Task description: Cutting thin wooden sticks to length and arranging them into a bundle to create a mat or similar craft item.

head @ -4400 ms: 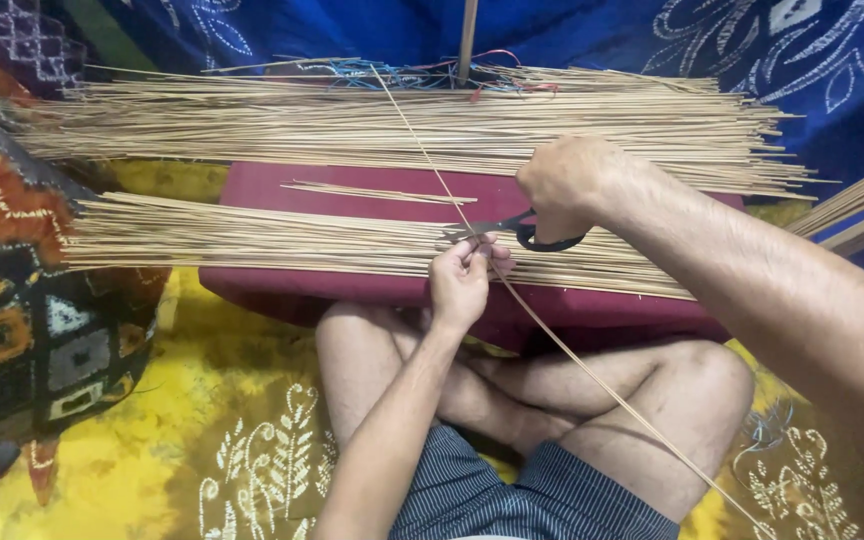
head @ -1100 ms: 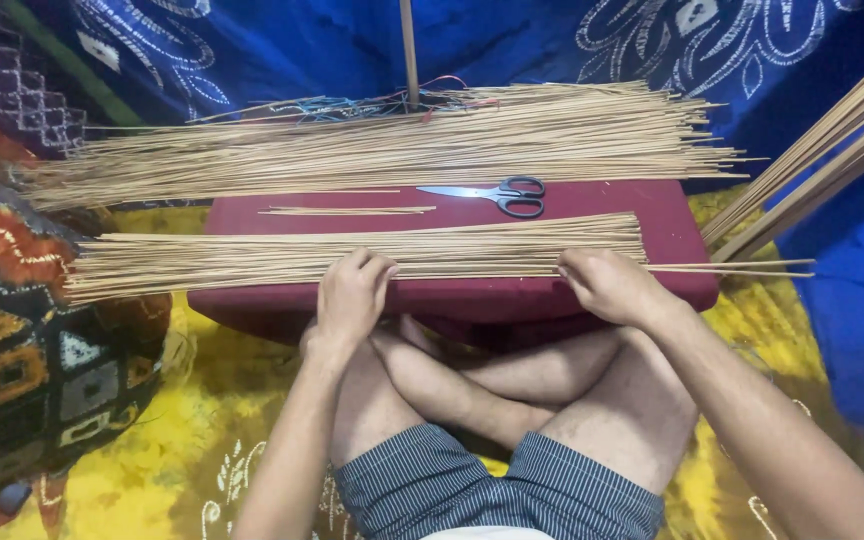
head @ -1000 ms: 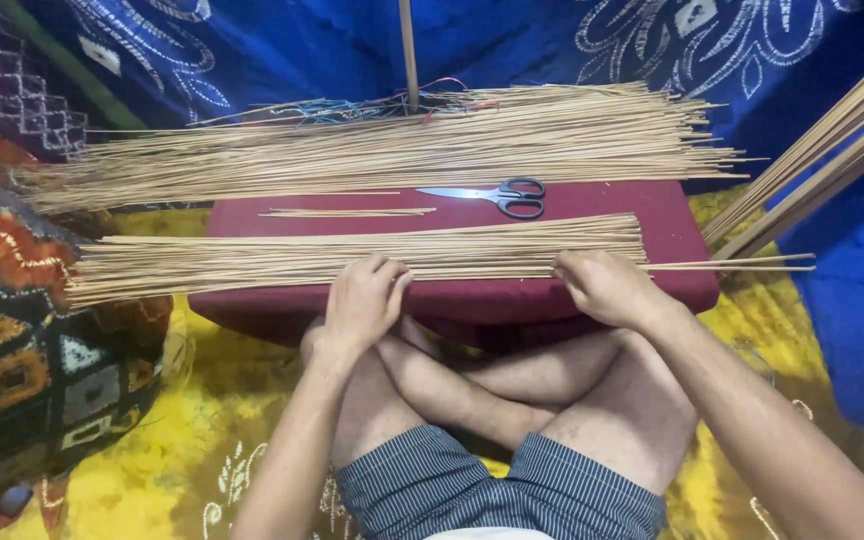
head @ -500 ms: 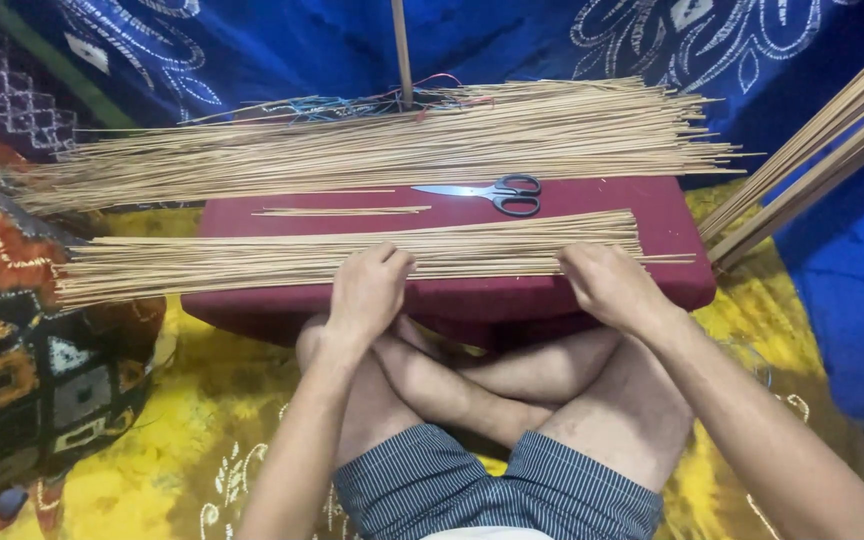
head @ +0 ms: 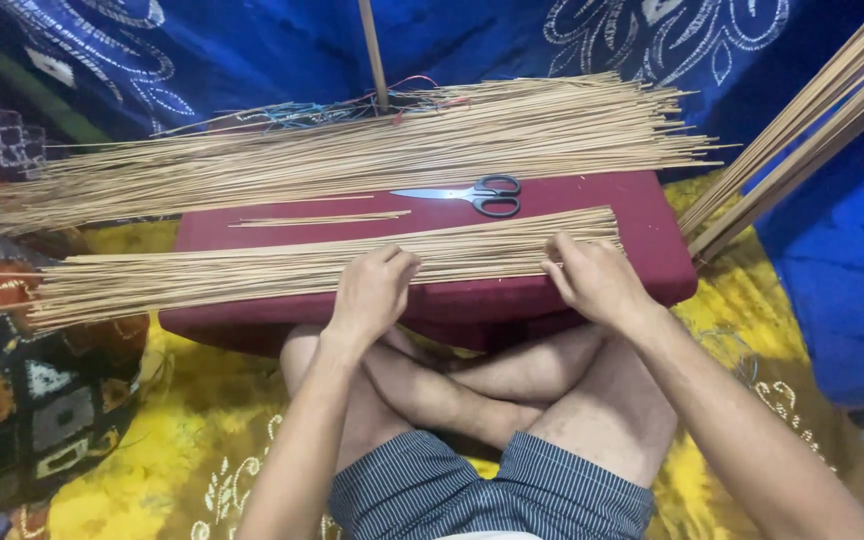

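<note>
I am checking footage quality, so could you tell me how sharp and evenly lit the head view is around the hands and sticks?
Head view: even, soft light; left hand and right hand sharp on the near bundle of sticks; a little glare on the scissors blades; only faint shadows under the maroon cushion; slight wide-angle bending at the edges.

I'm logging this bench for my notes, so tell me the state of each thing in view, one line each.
Left hand: palm down on the near sticks, gripping nothing.
Right hand: fingers pressed on the near sticks' right end.
Near sticks: flat, spread in a row, overhanging the cushion's left edge.
Far sticks: loose flat pile.
Scissors: shut, lying flat, untouched.
Cushion: lying flat under sticks and scissors.
</note>
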